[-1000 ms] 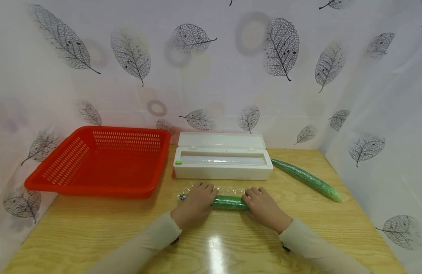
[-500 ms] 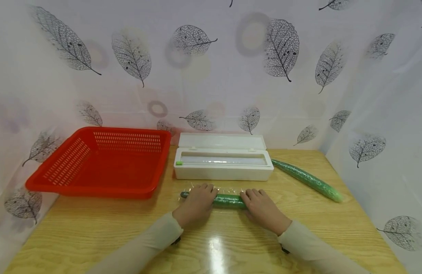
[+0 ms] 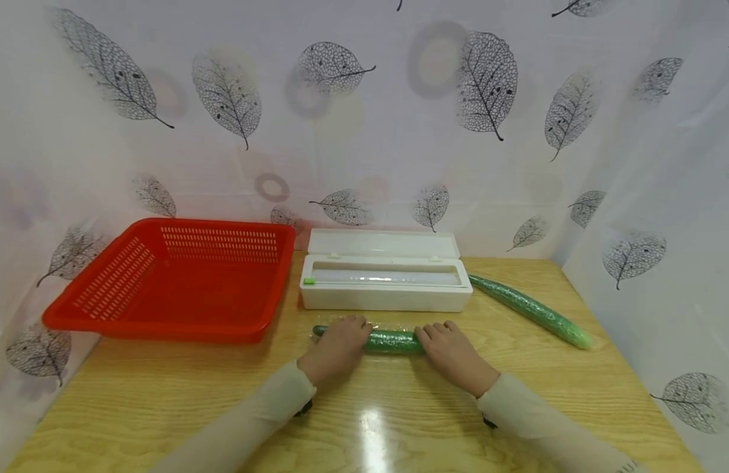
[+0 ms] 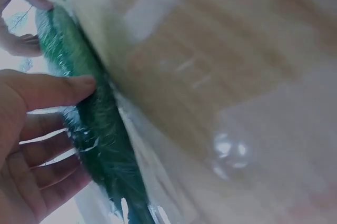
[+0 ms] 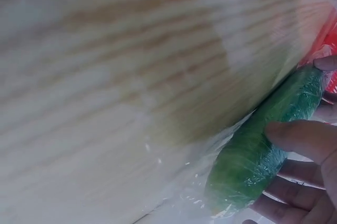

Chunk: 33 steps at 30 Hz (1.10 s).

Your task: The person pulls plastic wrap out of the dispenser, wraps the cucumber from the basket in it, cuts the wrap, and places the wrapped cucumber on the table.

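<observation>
A green cucumber [image 3: 393, 341] in clear plastic wrap lies crosswise on the table in front of the white box. My left hand [image 3: 339, 345] grips it towards its left end, thumb on the near side and fingers over the far side. Towards the other end my right hand [image 3: 455, 355] holds it the same way. In the left wrist view the wrapped cucumber [image 4: 87, 87] shows shiny, creased film under the thumb. The right wrist view has the blunt pale end of the cucumber [image 5: 247, 166], with loose film spreading from it over the wood.
Behind the hands stands a white cling film box [image 3: 387, 299], lid up, with a roll inside and a green slider at its left. A red plastic basket [image 3: 181, 332] is at the left. Another wrapped cucumber [image 3: 530, 309] lies slantwise at the right. A leaf-patterned curtain [image 3: 376, 151] closes the back.
Both hands have rolled the cucumber slightly away towards the white box. Less loose film shows beyond it now. Basket, box and the other cucumber stay where they were.
</observation>
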Each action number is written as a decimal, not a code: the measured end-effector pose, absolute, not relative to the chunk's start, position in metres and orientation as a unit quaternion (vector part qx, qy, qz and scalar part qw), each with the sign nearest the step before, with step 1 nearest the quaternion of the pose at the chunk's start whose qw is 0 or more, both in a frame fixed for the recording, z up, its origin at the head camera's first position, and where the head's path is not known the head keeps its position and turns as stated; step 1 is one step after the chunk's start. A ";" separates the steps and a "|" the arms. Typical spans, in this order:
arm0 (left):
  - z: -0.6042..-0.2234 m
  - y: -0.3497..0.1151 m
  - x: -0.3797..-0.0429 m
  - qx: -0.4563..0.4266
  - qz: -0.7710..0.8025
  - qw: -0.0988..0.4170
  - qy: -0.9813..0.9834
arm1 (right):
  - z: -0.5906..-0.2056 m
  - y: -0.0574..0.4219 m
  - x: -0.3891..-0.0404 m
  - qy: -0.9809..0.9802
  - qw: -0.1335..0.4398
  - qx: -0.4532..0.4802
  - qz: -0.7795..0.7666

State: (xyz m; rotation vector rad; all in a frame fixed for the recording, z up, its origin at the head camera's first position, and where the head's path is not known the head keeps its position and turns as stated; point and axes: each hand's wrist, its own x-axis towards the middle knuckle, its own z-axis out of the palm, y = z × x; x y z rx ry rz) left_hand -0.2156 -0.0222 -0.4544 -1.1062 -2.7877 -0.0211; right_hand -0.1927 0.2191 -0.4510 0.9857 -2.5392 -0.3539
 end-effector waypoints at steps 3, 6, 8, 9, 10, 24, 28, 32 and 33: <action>-0.450 -0.024 -0.218 -0.367 -0.034 0.040 -0.929 | -0.450 0.220 -0.193 -0.909 0.182 0.352 -0.127; -0.445 -0.025 -0.219 -0.370 -0.039 0.005 -0.928 | -0.448 0.219 -0.191 -0.915 0.158 0.350 -0.124; -0.443 -0.026 -0.218 -0.372 -0.042 -0.016 -0.927 | -0.446 0.218 -0.189 -0.919 0.143 0.349 -0.116; -0.441 -0.026 -0.217 -0.373 -0.041 -0.022 -0.927 | -0.446 0.218 -0.188 -0.921 0.136 0.348 -0.112; -0.440 -0.026 -0.217 -0.375 -0.040 -0.028 -0.926 | -0.445 0.218 -0.187 -0.922 0.130 0.349 -0.108; -0.438 -0.024 -0.218 -0.361 -0.005 -0.065 -0.930 | -0.446 0.216 -0.194 -0.924 0.106 0.355 -0.090; -0.440 -0.023 -0.220 -0.352 -0.008 -0.052 -0.934 | -0.451 0.216 -0.199 -0.923 0.126 0.353 -0.090; -0.440 -0.022 -0.220 -0.351 -0.008 -0.034 -0.936 | -0.454 0.215 -0.203 -0.921 0.136 0.353 -0.088; -0.440 -0.022 -0.220 -0.352 -0.004 -0.028 -0.936 | -0.454 0.214 -0.203 -0.921 0.138 0.353 -0.089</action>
